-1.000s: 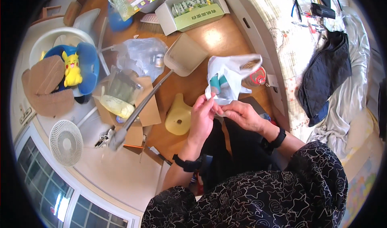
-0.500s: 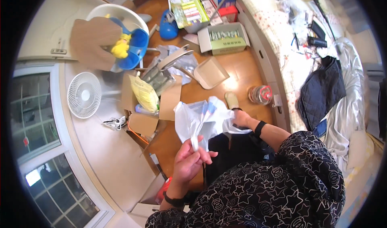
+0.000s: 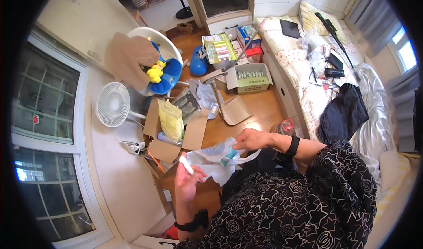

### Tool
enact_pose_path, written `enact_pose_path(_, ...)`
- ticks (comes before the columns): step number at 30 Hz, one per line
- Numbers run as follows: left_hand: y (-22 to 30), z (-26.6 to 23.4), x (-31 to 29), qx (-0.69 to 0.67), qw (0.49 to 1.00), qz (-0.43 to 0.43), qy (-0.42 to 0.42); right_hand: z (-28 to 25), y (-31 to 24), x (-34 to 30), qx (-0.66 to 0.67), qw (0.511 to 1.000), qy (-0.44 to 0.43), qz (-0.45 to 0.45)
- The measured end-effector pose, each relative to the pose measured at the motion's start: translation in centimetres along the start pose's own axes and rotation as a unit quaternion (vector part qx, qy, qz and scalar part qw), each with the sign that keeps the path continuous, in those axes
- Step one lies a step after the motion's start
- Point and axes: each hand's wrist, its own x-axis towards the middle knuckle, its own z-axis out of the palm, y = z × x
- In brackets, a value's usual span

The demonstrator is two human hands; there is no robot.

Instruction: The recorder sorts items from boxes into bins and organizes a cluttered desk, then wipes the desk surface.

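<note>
A thin white plastic bag (image 3: 216, 169) with a teal patch hangs stretched between my two hands, in front of my body. My left hand (image 3: 187, 181) pinches its left end, where a narrow white strip stands up between thumb and fingers; whether that strip is the bag's bunched handle is hard to tell. Closed on the bag's upper right edge is my right hand (image 3: 252, 140), with a loop of white plastic trailing below it toward my shirt. Folds hide whatever may be inside the bag.
An open cardboard box (image 3: 196, 130) with a yellow package lies beyond the bag, beside a long-handled dustpan (image 3: 235, 110). A white fan (image 3: 113, 104) stands left. Farther off are a green carton (image 3: 252, 84) and a blue-and-white seat (image 3: 169, 79). A cluttered bed (image 3: 288, 53) runs along the right.
My view has tilted up, showing more of the far room. The right hand has risen with its edge of the bag, and the bag now lies flatter, its teal patch showing near that hand.
</note>
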Motion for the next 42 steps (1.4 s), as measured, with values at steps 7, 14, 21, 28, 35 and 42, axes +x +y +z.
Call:
enact_pose_path(7, -2.1, 4.2, 2.2, 0.040, 0.992, -0.098, -0.064, -1.2, -3.8, -1.4, 0.105, 0.975, -0.186, -0.057)
enact_pose_path(14, -3.9, 9.8, 8.3, 0.198, 0.970, -0.128, -0.048, -6.9, -2.5, -1.6, 0.130, 0.958, -0.235, -0.104)
enact_pose_path(21, -5.6, 12.7, 10.2, 0.259, 0.961, -0.093, 0.013, -11.4, -1.0, -0.3, -0.057, 0.942, -0.250, -0.218)
enact_pose_path(28, -5.9, 13.7, 9.8, 0.216, 0.956, -0.156, 0.127, -18.1, -10.0, -4.2, 0.027, 0.862, -0.242, -0.445)
enact_pose_path(35, -4.9, 15.3, 11.6, 0.248, 0.946, -0.193, 0.074, -19.6, -17.6, -7.9, 0.087, 0.690, -0.413, -0.588)
enact_pose_path(42, -5.6, 14.6, 9.3, 0.286, 0.937, -0.173, 0.104, -17.6, -19.6, -7.0, 0.091, 0.651, -0.441, -0.612)
